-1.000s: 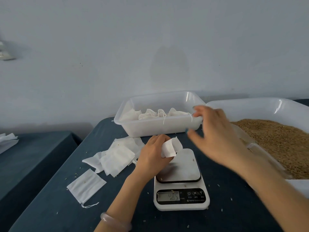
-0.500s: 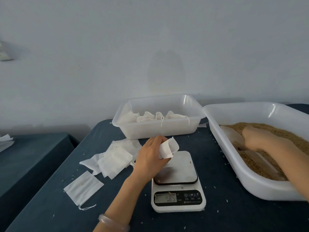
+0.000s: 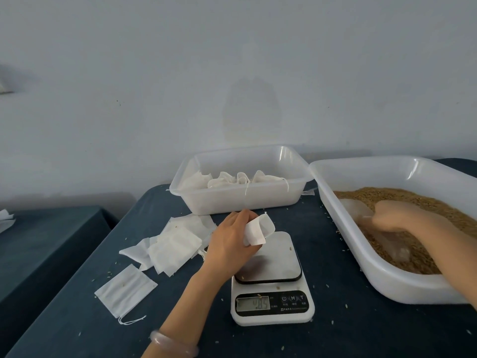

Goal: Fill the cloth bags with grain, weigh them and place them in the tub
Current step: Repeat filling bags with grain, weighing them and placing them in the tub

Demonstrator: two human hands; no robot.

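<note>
My left hand (image 3: 231,240) pinches an empty white cloth bag (image 3: 258,229) just above the back edge of the white digital scale (image 3: 271,280). My right hand (image 3: 395,215) is inside the large white tub of brown grain (image 3: 387,282) at the right, gripping the handle of a clear plastic scoop (image 3: 392,244) that lies in the grain; the hand is blurred. A smaller clear tub (image 3: 245,202) behind the scale holds several filled white bags (image 3: 232,180).
A loose pile of empty cloth bags (image 3: 175,244) lies left of the scale, with one bag (image 3: 125,290) apart nearer me. Grain kernels are scattered on the dark blue tablecloth (image 3: 335,337). A second dark table (image 3: 38,241) stands to the left.
My right hand moved from above the scale to the right, into the grain tub, and took hold of the scoop. My left hand kept holding the empty bag in place.
</note>
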